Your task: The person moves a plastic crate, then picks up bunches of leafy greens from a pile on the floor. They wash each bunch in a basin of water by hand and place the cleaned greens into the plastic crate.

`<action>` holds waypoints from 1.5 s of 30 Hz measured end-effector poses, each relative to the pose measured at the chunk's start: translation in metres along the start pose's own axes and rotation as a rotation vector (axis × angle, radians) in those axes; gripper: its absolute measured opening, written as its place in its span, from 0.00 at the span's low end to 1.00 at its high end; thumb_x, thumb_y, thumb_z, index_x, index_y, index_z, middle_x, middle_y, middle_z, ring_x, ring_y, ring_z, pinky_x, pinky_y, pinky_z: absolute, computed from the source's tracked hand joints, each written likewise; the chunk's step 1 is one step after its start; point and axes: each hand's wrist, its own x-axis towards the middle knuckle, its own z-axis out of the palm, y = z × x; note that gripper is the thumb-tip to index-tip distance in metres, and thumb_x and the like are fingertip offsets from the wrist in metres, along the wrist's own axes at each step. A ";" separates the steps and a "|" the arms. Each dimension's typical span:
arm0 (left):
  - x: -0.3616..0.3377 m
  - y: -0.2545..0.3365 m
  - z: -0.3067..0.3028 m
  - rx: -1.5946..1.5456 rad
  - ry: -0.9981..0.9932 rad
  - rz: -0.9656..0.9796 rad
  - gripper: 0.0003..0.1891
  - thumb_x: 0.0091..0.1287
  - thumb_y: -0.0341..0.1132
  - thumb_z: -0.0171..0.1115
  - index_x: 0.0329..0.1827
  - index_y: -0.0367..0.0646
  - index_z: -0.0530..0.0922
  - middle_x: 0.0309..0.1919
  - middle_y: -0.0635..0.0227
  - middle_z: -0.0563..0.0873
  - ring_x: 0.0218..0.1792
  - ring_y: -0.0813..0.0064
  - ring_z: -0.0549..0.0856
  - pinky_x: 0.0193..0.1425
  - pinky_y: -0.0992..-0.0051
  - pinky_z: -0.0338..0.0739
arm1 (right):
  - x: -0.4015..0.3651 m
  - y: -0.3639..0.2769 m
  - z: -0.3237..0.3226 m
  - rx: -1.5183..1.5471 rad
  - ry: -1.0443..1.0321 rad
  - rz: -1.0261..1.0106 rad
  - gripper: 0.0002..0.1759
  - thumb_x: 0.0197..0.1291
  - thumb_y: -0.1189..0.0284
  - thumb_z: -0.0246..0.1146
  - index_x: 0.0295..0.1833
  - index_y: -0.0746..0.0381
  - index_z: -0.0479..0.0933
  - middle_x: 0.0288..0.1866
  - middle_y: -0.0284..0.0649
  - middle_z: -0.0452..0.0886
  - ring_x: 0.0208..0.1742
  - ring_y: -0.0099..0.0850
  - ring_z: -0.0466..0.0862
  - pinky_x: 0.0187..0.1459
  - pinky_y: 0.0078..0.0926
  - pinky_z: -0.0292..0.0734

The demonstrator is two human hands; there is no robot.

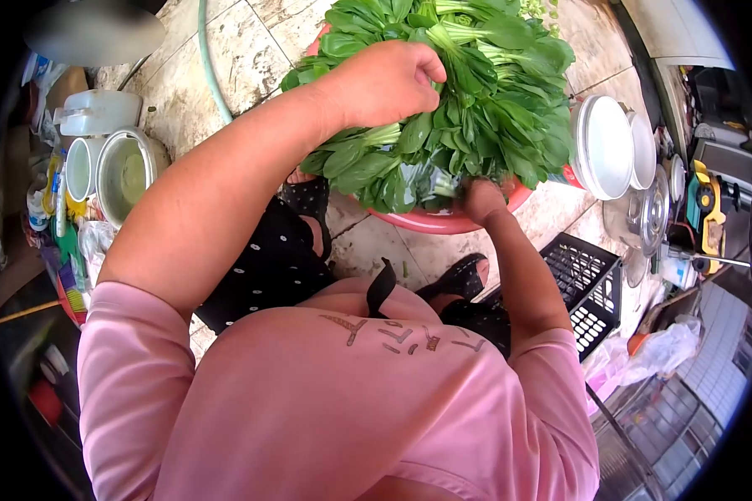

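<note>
A large heap of leafy green bok choy (510, 108) fills a red plastic basin (426, 221) on the floor before me. Over the heap's left side, my left hand (388, 83) is closed with its fingers curled in. Whatever those fingers hold, if anything, is hidden by the hand. My right hand (483, 200) dips in at the basin's near rim, its fingers out of sight among leaves and water. Water shows in a gap between the leaves close to that hand, with pale stalks in it.
To the right stand white tubs (606, 146), a clear lidded container (635, 213) and a black plastic crate (585, 280). Leftward are a metal pot (125, 171) and a translucent box (100, 113). A green hose (209, 67) crosses the stained floor tiles (251, 50).
</note>
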 end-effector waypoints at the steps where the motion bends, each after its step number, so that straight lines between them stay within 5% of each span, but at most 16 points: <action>1: -0.001 0.001 0.000 0.098 -0.002 0.007 0.22 0.58 0.34 0.64 0.55 0.34 0.75 0.42 0.60 0.83 0.41 0.71 0.84 0.50 0.73 0.79 | -0.011 -0.002 -0.006 0.094 0.045 -0.135 0.22 0.52 0.66 0.70 0.53 0.62 0.80 0.48 0.47 0.85 0.49 0.45 0.84 0.54 0.36 0.77; 5: -0.008 0.004 0.011 0.187 0.025 -0.031 0.28 0.54 0.38 0.65 0.58 0.35 0.75 0.47 0.56 0.84 0.49 0.64 0.83 0.57 0.69 0.76 | -0.038 -0.008 -0.038 0.808 -0.069 -0.158 0.16 0.59 0.81 0.65 0.54 0.66 0.79 0.45 0.32 0.84 0.45 0.18 0.79 0.49 0.19 0.75; 7: -0.006 0.012 0.013 0.412 -0.278 -0.209 0.32 0.58 0.48 0.65 0.62 0.37 0.74 0.53 0.53 0.83 0.56 0.58 0.81 0.61 0.67 0.74 | -0.047 -0.023 -0.056 1.000 0.021 -0.192 0.16 0.60 0.80 0.65 0.55 0.65 0.78 0.45 0.31 0.83 0.45 0.18 0.79 0.49 0.19 0.75; 10: -0.005 0.004 0.029 0.227 -0.365 -0.238 0.37 0.61 0.61 0.60 0.63 0.37 0.74 0.57 0.51 0.81 0.58 0.57 0.80 0.63 0.67 0.73 | -0.056 -0.060 -0.083 1.266 0.170 -0.244 0.18 0.62 0.77 0.65 0.58 0.67 0.76 0.45 0.32 0.83 0.44 0.18 0.79 0.49 0.18 0.75; 12: 0.001 -0.010 0.042 0.173 -0.324 -0.159 0.40 0.63 0.68 0.52 0.60 0.36 0.76 0.55 0.51 0.82 0.55 0.58 0.82 0.61 0.67 0.73 | -0.056 -0.088 -0.095 1.314 0.349 -0.346 0.18 0.63 0.77 0.65 0.58 0.66 0.76 0.46 0.32 0.82 0.45 0.17 0.78 0.50 0.18 0.74; 16: 0.009 -0.016 0.042 -0.180 0.056 -0.137 0.29 0.66 0.59 0.54 0.47 0.36 0.80 0.38 0.58 0.85 0.40 0.69 0.83 0.48 0.69 0.76 | -0.053 -0.111 -0.101 1.442 0.487 -0.394 0.19 0.63 0.77 0.64 0.60 0.66 0.75 0.49 0.36 0.83 0.49 0.23 0.81 0.53 0.21 0.75; 18: 0.012 -0.016 0.031 -0.221 0.166 -0.145 0.26 0.64 0.56 0.57 0.40 0.38 0.80 0.34 0.62 0.83 0.35 0.73 0.81 0.43 0.71 0.77 | -0.046 -0.108 -0.092 1.619 0.489 -0.349 0.18 0.63 0.76 0.64 0.58 0.65 0.76 0.49 0.38 0.83 0.49 0.26 0.82 0.52 0.23 0.77; 20: 0.010 -0.010 0.020 -0.225 0.216 -0.086 0.23 0.63 0.55 0.59 0.35 0.40 0.80 0.30 0.65 0.82 0.32 0.75 0.81 0.41 0.74 0.77 | -0.042 -0.102 -0.077 1.749 0.453 -0.031 0.15 0.62 0.75 0.64 0.54 0.64 0.78 0.46 0.37 0.83 0.46 0.24 0.82 0.46 0.23 0.78; 24: 0.008 0.000 0.007 -0.447 0.259 -0.105 0.21 0.63 0.54 0.61 0.35 0.41 0.80 0.29 0.67 0.83 0.31 0.80 0.81 0.39 0.79 0.77 | -0.010 -0.109 -0.011 1.410 0.096 0.272 0.20 0.54 0.59 0.71 0.45 0.61 0.77 0.36 0.33 0.79 0.33 0.21 0.76 0.36 0.21 0.73; 28: 0.003 0.013 0.006 -0.670 0.287 -0.092 0.20 0.62 0.51 0.64 0.35 0.40 0.79 0.30 0.68 0.84 0.30 0.81 0.81 0.37 0.78 0.78 | 0.029 -0.142 0.026 1.220 0.275 0.428 0.28 0.52 0.56 0.73 0.48 0.68 0.75 0.37 0.38 0.79 0.34 0.29 0.80 0.37 0.29 0.78; 32: 0.003 0.010 0.003 -0.749 0.196 -0.080 0.19 0.63 0.49 0.65 0.36 0.39 0.78 0.31 0.68 0.84 0.31 0.81 0.81 0.37 0.79 0.78 | 0.040 -0.119 0.043 1.356 0.156 0.440 0.29 0.44 0.60 0.70 0.46 0.71 0.77 0.43 0.48 0.83 0.39 0.34 0.83 0.44 0.29 0.78; 36: -0.002 0.012 -0.003 -0.751 0.193 -0.097 0.19 0.63 0.49 0.64 0.35 0.39 0.78 0.31 0.68 0.84 0.30 0.81 0.81 0.36 0.79 0.79 | 0.017 -0.071 0.030 1.403 0.007 0.427 0.13 0.45 0.75 0.64 0.39 0.68 0.78 0.30 0.39 0.77 0.29 0.33 0.78 0.32 0.31 0.78; 38: -0.005 0.014 -0.004 -0.724 0.187 -0.087 0.18 0.63 0.49 0.64 0.35 0.39 0.78 0.31 0.69 0.83 0.30 0.81 0.81 0.36 0.79 0.79 | 0.022 -0.035 0.037 1.159 0.051 0.422 0.13 0.45 0.72 0.63 0.37 0.67 0.81 0.31 0.44 0.81 0.32 0.38 0.82 0.35 0.33 0.79; 39: -0.005 0.015 -0.003 -0.725 0.184 -0.089 0.18 0.63 0.49 0.64 0.35 0.39 0.78 0.31 0.69 0.83 0.30 0.81 0.81 0.36 0.79 0.79 | 0.020 -0.029 0.026 0.545 0.137 0.354 0.17 0.47 0.66 0.62 0.40 0.67 0.82 0.35 0.51 0.84 0.39 0.46 0.85 0.43 0.37 0.80; 43: 0.003 0.008 0.002 -0.672 0.171 -0.064 0.18 0.63 0.49 0.65 0.36 0.40 0.78 0.30 0.69 0.83 0.30 0.82 0.81 0.35 0.79 0.79 | 0.010 -0.057 0.020 -0.119 0.126 0.271 0.19 0.52 0.63 0.58 0.47 0.61 0.81 0.50 0.51 0.83 0.54 0.47 0.82 0.57 0.39 0.76; 45: 0.006 0.006 0.004 -0.636 0.162 -0.037 0.18 0.62 0.48 0.66 0.36 0.40 0.79 0.29 0.69 0.83 0.30 0.82 0.81 0.35 0.79 0.78 | 0.007 -0.063 0.015 -0.113 0.068 0.156 0.20 0.53 0.63 0.58 0.49 0.60 0.80 0.52 0.51 0.82 0.55 0.48 0.81 0.57 0.39 0.75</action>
